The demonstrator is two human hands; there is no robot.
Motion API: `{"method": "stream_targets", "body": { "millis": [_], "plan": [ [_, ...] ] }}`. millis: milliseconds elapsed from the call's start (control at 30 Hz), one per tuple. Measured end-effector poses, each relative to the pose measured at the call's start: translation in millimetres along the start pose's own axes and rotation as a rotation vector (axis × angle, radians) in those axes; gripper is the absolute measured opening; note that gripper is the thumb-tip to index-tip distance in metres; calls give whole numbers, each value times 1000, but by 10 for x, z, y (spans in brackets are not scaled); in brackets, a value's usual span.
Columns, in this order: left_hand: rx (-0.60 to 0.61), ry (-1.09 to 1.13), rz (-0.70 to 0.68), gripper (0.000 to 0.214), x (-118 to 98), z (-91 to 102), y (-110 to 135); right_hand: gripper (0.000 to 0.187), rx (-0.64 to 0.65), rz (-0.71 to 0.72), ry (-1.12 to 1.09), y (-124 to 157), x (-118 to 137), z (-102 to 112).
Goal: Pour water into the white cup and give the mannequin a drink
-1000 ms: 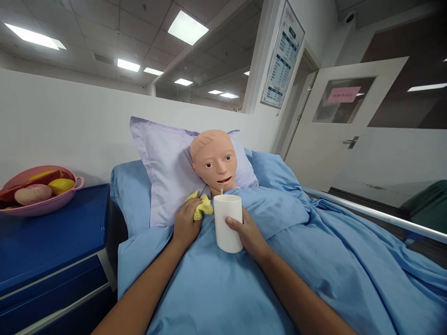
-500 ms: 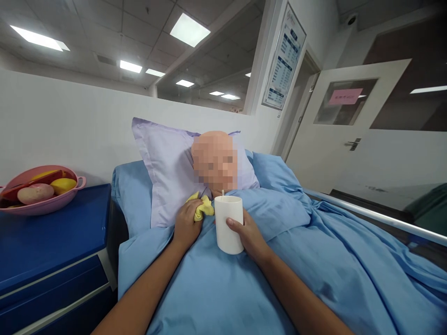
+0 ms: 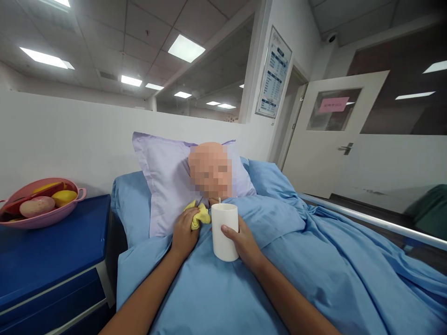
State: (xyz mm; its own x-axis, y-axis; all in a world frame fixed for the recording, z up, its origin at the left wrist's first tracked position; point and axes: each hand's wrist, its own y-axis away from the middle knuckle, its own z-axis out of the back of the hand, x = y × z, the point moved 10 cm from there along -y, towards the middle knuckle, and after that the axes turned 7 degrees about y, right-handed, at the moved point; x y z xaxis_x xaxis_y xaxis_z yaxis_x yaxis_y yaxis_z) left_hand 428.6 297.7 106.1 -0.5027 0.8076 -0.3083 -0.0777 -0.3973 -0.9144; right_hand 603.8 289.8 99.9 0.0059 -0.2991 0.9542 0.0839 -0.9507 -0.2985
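Observation:
A bald manikin [image 3: 210,163] lies in the bed with its head on a lilac pillow [image 3: 162,186] and a light blue quilt [image 3: 279,279] over its body. My right hand [image 3: 244,242] is wrapped round a white cup [image 3: 225,237], held upright just below the manikin's chin. A thin pale straw or stick [image 3: 220,200] shows above the cup's far rim. Left of the cup, my left hand [image 3: 186,232] is closed on a crumpled yellow cloth [image 3: 200,217] by the pillow's lower edge. Most of the fingers of my right hand are hidden behind the cup.
On the left stands a blue bedside cabinet [image 3: 80,232], bearing a pink basket [image 3: 52,217] of fruit-like items. A metal bed rail [image 3: 370,221] runs along the right side. Behind the bed is a white wall [image 3: 87,135]; an open door [image 3: 314,158] stands at the back right.
The camera view has tilted up slightly, so everything sits a little lower in the picture. Both hands keep their holds on the cup and the cloth.

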Motion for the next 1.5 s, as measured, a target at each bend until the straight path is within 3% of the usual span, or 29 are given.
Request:
{"method": "stream_targets", "body": {
  "millis": [133, 233, 333, 400, 467, 567, 700, 833, 1033, 1300, 1500],
  "plan": [
    [-99, 53, 138, 29, 15, 191, -37, 62, -32, 67, 12, 35, 48, 7],
    [-169, 114, 167, 28, -145, 375, -197, 64, -77, 106, 11, 75, 66, 35],
    [-204, 167, -14, 30, -543, 521, -476, 63, -181, 131, 11, 109, 87, 127],
    [-153, 160, -195, 33, -851, 493, -666, 62, -282, 152, -4, 132, 115, 228],
    [-55, 96, -375, 35, -1110, 336, -811, 62, -385, 171, -40, 156, 144, 335],
    [76, -79, -592, 31, -1315, -33, -929, 64, -503, 179, -117, 177, 151, 464],
    [205, -360, -791, 28, -1333, -550, -929, 62, -580, 161, -202, 169, 101, 555],
    [274, -519, -795, 25, -1227, -811, -873, 60, -602, 160, -207, 138, 45, 591],
    [193, -459, -747, 23, -1191, -754, -777, 64, -556, 163, -160, 115, 37, 556],
    [209, -382, -725, 24, -1143, -565, -620, 63, -520, 172, -148, 95, 72, 511],
    [285, -288, -779, 23, -1344, -431, -880, 60, -494, 196, -150, 80, 103, 488]
  ]
}}
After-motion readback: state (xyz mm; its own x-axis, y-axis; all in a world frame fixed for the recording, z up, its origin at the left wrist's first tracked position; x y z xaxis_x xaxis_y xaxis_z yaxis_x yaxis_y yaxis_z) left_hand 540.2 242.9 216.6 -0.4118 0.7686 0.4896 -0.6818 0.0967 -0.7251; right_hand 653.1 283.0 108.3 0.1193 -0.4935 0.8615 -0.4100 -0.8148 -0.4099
